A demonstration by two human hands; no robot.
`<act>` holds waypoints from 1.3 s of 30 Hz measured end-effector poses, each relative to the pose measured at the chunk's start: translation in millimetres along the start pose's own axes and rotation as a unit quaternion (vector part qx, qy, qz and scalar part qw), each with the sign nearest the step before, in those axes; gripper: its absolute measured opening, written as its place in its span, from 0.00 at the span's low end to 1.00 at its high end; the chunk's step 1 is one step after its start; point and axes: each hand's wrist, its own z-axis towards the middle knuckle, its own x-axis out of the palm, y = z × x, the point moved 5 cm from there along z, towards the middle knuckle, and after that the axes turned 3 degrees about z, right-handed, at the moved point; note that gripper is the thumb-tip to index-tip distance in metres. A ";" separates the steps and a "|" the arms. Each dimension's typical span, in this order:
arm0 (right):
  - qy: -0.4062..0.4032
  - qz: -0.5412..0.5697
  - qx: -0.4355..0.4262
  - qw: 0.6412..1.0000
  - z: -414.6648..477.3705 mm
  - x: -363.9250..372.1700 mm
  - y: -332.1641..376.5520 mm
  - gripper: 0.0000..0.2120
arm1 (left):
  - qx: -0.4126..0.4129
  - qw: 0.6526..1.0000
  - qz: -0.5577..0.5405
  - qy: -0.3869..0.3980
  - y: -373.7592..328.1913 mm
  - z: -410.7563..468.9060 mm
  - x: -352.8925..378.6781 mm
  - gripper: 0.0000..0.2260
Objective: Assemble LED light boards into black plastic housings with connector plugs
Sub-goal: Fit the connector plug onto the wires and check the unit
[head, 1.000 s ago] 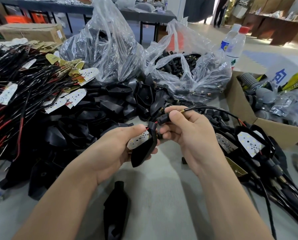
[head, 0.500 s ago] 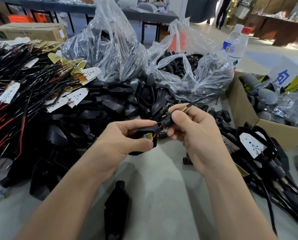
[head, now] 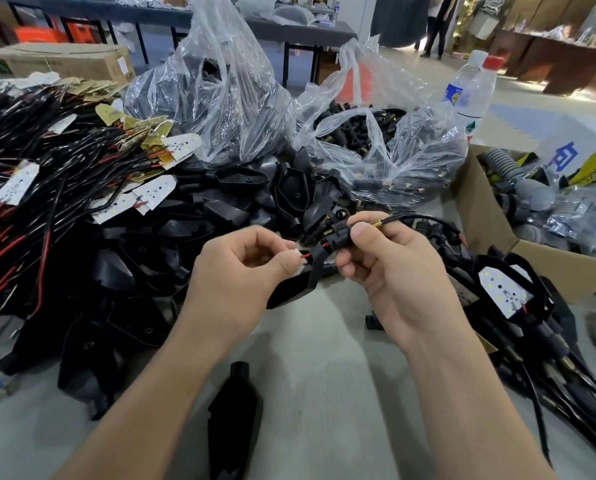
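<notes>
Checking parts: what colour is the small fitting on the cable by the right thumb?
The fitting is brass-gold; head view.

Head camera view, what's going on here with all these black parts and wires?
A person is assembling a light. The left hand pinches a white LED board at the edge of a black housing, while the right hand grips the connector plug on its cable. Loose housings are heaped behind; an assembled unit lies to the right.
</notes>
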 end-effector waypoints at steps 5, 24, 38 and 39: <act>-0.019 -0.041 0.027 0.999 -0.9 3.2 -6.5 0.06 | -0.007 0.991 0.129 -0.026 7.6 -0.7 -0.4 0.04; 0.048 -0.049 0.051 0.996 -6.0 16.4 -19.0 0.15 | -0.175 0.981 -0.076 0.022 20.8 -2.9 9.5 0.09; 0.058 0.074 0.003 0.996 -3.5 23.1 -18.5 0.18 | -0.123 0.987 -0.101 -0.036 18.9 3.3 1.9 0.11; 0.058 0.098 0.006 0.994 -3.6 23.8 -19.1 0.17 | -0.128 0.985 -0.112 -0.007 20.1 3.8 5.0 0.09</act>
